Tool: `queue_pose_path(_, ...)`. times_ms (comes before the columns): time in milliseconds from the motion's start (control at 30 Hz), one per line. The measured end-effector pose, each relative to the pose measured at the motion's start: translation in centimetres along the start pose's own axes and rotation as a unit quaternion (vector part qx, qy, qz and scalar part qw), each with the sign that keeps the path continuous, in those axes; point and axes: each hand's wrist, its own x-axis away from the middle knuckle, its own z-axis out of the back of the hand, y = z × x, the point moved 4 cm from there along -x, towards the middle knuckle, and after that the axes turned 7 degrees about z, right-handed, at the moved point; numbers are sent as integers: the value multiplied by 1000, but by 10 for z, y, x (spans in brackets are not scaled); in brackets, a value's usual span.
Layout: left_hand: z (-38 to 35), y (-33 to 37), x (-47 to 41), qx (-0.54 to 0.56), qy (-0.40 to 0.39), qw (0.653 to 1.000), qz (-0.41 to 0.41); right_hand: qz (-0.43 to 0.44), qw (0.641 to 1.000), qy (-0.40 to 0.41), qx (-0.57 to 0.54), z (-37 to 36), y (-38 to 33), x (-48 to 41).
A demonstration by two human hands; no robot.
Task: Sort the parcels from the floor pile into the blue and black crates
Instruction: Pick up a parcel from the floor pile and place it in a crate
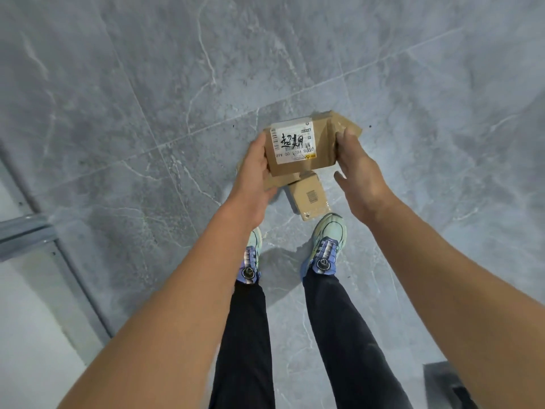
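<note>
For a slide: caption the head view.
Left hand and right hand hold a labelled parcel over the tiled floor; a smaller parcel lies by the shoes.

"超期" inked on parcel [321, 146] label [293, 143]
</note>
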Motion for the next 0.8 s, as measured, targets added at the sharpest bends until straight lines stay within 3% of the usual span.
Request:
queue_pose_path(433, -69, 118, 243, -134, -90, 977, -141, 138, 981, 68, -115, 45, -158, 211)
queue_pose_path(800, -108, 122, 409, -322, -264, 886, -205, 234, 919, 224, -224, 62, -182, 419)
